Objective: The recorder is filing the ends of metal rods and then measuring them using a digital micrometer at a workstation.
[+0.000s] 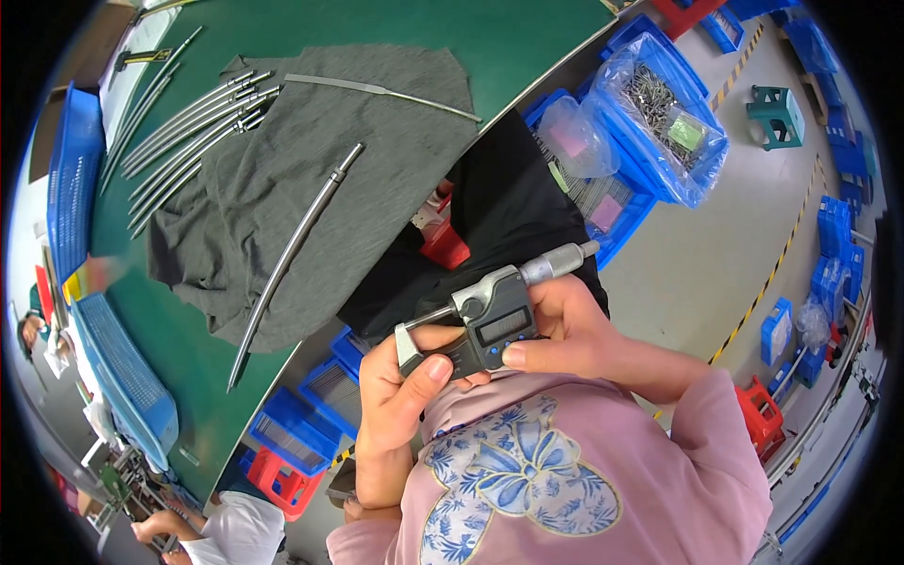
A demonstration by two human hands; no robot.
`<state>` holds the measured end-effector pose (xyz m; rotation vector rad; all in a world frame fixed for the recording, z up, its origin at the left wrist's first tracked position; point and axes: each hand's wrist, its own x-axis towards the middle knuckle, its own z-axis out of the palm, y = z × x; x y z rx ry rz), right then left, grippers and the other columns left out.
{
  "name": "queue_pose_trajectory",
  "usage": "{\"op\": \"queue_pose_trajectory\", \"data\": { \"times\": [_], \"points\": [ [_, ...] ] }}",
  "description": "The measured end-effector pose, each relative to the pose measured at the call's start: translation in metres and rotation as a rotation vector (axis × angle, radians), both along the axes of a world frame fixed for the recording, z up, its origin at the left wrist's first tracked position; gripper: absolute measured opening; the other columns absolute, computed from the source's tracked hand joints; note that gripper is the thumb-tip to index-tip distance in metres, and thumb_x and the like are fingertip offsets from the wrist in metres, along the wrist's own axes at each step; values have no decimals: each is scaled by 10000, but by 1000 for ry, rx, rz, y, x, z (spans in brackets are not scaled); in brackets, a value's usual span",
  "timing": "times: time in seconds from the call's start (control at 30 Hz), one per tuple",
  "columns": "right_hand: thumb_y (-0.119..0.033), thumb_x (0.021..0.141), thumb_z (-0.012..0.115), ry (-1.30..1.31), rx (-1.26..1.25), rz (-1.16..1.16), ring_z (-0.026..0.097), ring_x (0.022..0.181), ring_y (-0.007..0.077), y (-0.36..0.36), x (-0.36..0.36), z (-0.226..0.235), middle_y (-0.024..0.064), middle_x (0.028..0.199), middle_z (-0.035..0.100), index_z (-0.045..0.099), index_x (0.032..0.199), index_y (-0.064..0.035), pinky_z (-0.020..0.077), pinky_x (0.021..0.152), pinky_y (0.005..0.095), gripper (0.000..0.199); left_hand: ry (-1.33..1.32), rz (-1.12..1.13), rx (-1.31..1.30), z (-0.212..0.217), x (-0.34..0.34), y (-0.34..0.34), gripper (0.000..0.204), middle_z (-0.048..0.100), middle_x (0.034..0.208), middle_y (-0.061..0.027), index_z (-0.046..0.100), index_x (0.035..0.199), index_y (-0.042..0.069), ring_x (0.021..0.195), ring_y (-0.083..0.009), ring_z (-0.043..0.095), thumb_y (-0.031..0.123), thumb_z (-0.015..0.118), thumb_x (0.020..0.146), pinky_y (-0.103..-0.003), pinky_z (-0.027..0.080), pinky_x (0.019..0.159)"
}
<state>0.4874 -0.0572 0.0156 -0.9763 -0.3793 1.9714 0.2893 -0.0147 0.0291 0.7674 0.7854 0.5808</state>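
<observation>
A digital micrometer (505, 303) is held between my two hands, close to my body and past the table's edge. My left hand (394, 391) wraps its frame at the anvil end, thumb pressed on the dark lower part. With its fingers behind the display, my right hand (573, 331) grips the other end, the thumb beside the blue buttons. Between anvil and spindle I make out no workpiece. A long, slightly curved metal rod (290, 250) with a stepped tip lies on the grey cloth (240, 202), apart from both hands. Farther back on the cloth rests a thin flat file (363, 87).
Several similar rods (179, 141) lie at the left on the green table (527, 33). Blue baskets (127, 363) line its far left edge. To the right stands a blue bin (692, 165) of small metal parts. A green stool (777, 118) and another person (240, 532) are nearby.
</observation>
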Motion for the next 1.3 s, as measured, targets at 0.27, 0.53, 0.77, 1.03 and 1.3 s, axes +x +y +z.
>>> {"op": "queue_pose_trajectory", "data": {
  "times": [0.27,0.53,0.77,1.03,1.3],
  "points": [
    [-23,799,645,-317,241,-313,590,720,147,-7,40,-32,95,893,598,572,996,16,477,666,256,213,0,-5,-27,1,-4,2,332,656,885,-191,546,1089,-128,766,-194,645,153,536,911,-292,520,706],
    [-17,760,684,-591,729,-191,551,851,173,-1,64,-34,122,961,568,579,1006,21,424,752,267,270,-57,-78,2,-3,-3,3,318,661,887,-189,547,1104,-114,784,-189,655,145,526,921,-283,530,706],
    [-81,794,667,-629,558,-7,547,776,101,1,68,-26,42,856,590,588,1028,4,427,693,245,262,-56,-55,0,4,-2,2,336,662,876,-191,546,1100,-121,777,-194,653,160,534,916,-289,528,700],
    [-20,762,674,122,122,54,563,835,87,-8,25,-20,45,905,594,486,1178,8,448,718,233,457,13,-19,-12,4,-1,4,350,661,861,-193,551,1082,-132,758,-190,637,169,550,903,-296,510,708],
    [-13,788,639,22,-61,19,580,953,122,4,2,6,72,1049,592,479,1188,8,470,839,286,431,29,-17,14,3,2,2,337,665,863,-170,566,1078,-113,746,-157,610,166,578,889,-284,496,709]
  ]
}}
